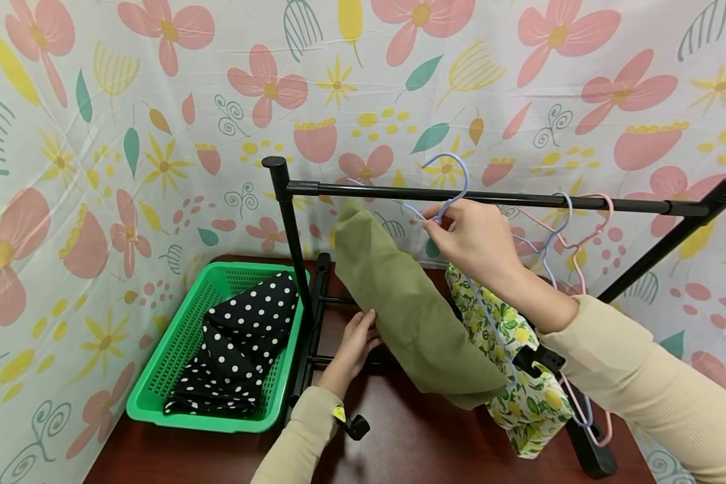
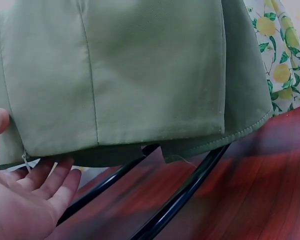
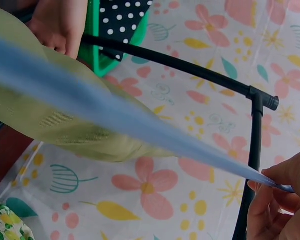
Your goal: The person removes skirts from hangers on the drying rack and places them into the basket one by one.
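Note:
My right hand (image 1: 474, 238) pinches the neck of a blue hanger (image 1: 454, 161) just below the black rail, its hook rising in front of it. An olive-green garment (image 1: 423, 323), apparently a skirt with seams and a stitched hem, hangs from this hanger. At its lower left edge, my left hand (image 1: 357, 339) holds the hem; in the left wrist view the thumb lies in front of the cloth and the fingers (image 2: 60, 182) beneath it. The blue hanger (image 3: 155, 132) crosses the right wrist view, blurred, up to the right hand (image 3: 285, 200).
The black garment rack (image 1: 369, 191) stands on a dark red-brown table (image 1: 399, 437). On its right hang a blue hanger (image 1: 547, 255), a pink hanger (image 1: 577, 259) and a lemon-print garment (image 1: 535, 403). A green basket (image 1: 151, 390) at left holds a black polka-dot cloth (image 1: 242, 349).

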### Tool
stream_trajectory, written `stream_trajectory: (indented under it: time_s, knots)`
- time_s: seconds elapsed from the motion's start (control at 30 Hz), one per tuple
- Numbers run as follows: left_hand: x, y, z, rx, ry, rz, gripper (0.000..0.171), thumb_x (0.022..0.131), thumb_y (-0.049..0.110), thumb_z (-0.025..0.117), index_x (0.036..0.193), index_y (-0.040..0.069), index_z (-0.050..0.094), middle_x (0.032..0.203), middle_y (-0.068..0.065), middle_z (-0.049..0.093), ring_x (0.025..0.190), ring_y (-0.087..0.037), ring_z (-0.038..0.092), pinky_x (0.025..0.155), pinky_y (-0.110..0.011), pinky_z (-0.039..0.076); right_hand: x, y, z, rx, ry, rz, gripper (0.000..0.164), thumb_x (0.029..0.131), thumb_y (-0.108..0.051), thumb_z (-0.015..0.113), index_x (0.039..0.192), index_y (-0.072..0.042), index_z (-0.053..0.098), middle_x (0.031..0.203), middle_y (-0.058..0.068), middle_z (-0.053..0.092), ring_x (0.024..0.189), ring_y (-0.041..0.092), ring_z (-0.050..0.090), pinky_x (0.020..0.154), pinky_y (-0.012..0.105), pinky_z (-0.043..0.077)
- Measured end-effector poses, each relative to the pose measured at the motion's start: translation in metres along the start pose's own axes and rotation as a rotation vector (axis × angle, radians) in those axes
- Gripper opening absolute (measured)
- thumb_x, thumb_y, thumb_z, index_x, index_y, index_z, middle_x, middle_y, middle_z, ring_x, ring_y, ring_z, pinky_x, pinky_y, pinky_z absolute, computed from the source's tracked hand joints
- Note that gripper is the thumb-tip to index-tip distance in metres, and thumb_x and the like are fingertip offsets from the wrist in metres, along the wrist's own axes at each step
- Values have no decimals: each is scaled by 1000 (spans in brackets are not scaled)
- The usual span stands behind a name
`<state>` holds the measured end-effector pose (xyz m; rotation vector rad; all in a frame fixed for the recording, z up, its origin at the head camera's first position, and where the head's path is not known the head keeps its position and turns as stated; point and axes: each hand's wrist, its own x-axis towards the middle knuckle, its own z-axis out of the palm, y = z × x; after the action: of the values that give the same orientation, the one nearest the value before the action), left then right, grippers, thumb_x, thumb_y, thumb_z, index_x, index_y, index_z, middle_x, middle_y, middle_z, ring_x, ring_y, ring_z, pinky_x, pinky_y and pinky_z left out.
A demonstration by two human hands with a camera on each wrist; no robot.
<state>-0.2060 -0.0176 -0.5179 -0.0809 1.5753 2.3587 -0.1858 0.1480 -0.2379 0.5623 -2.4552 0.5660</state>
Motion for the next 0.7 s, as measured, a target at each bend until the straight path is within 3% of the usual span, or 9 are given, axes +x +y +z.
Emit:
stream_trajectory:
  time_s: [0.23, 0.33, 0.5, 0.7]
  knots:
    - [-1, 3, -2, 3, 15, -10, 47, 91, 37, 56, 125, 5, 47, 116, -11, 54, 97, -18, 60, 89, -37, 47, 0, 2, -1, -7, 19, -3, 27, 85, -16, 65, 58, -13, 64, 81, 4, 70, 36, 7, 35, 36, 26, 28]
    - [-3, 3, -3, 9, 26, -16, 47, 90, 37, 59, 124, 6, 48, 110, -9, 57, 93, -17, 61, 85, -35, 49, 0, 3, -1, -8, 18, 8, 28, 84, -17, 65, 57, -13, 63, 80, 3, 70, 35, 6, 33, 36, 27, 27]
    - [-6, 5, -7, 33, 50, 0, 47, 89, 36, 61, 123, 5, 49, 103, -6, 61, 88, -15, 62, 81, -33, 50, -1, 5, 0, -14, 12, 18, 13, 85, -21, 66, 78, -12, 74, 63, 4, 64, 35, 7, 33, 35, 28, 26]
    - [-9, 9, -12, 31, 78, 38, 43, 90, 31, 60, 121, 3, 50, 102, -5, 63, 90, -15, 64, 82, -34, 51, -2, 9, 3, -12, 25, 17, 22, 85, -22, 66, 65, -12, 70, 73, 4, 69, 34, 5, 30, 34, 27, 25]
